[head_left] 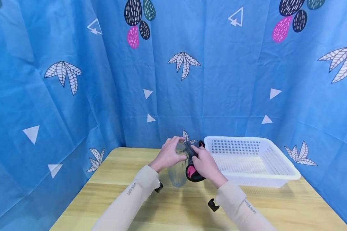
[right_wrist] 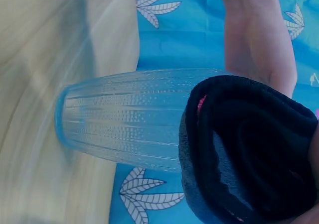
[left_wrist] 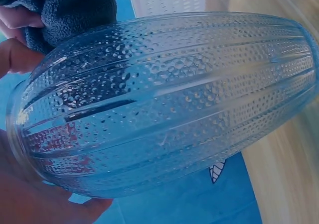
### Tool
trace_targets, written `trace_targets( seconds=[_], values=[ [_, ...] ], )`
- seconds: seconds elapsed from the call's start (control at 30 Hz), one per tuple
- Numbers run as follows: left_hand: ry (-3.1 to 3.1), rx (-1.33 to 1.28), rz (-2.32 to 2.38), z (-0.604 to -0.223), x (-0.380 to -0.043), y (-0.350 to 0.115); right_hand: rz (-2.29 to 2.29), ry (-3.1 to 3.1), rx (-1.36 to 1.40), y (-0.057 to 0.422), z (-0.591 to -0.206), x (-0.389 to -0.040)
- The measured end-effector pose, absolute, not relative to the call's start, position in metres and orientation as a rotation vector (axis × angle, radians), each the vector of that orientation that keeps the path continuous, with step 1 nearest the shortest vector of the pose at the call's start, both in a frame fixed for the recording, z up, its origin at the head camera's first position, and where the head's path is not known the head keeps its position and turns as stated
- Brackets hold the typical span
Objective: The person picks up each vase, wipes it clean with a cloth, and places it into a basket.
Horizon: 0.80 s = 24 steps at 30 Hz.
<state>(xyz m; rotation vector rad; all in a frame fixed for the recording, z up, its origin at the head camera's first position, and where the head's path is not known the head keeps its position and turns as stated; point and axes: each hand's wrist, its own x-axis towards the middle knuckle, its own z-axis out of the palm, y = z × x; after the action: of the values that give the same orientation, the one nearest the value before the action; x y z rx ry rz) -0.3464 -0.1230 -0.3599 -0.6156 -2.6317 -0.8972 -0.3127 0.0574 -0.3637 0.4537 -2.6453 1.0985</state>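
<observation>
A clear glass vase with ribs and a dimpled surface stands near the middle of the wooden table. Around its upper part curls my left hand, fingers and thumb on either side just below the rim. In the left wrist view, the vase fills most of the picture. My right hand grips a bunched dark fuzzy cloth with pink patches, close against the vase's right side. The right wrist view shows the folded cloth overlapping the vase's upper end, while the base is at the tabletop.
A white perforated plastic basket sits on the table just right of the cloth. Blue patterned curtain surrounds the table at the back and sides. Black wrist mounts hang under the sleeves.
</observation>
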Motion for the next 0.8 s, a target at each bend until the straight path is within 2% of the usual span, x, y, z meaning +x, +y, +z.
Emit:
trace_targets(
  seconds=[0.3, 0.57, 0.8],
  values=[
    [-2.602, -0.571, -0.925, -0.361, -0.348, -0.123, 0.921, -2.872, 0.48, 0.049, -0.386, -0.32],
    [-2.622, -0.537, -0.969, -0.365, -0.347, -0.124, 0.969, -3.011, 0.525, 0.046, -0.431, -0.323],
    [-2.653, -0.497, -0.936, -0.364, -0.344, -0.122, 1.063, -3.006, 0.506, 0.05, -0.446, -0.325]
  ],
)
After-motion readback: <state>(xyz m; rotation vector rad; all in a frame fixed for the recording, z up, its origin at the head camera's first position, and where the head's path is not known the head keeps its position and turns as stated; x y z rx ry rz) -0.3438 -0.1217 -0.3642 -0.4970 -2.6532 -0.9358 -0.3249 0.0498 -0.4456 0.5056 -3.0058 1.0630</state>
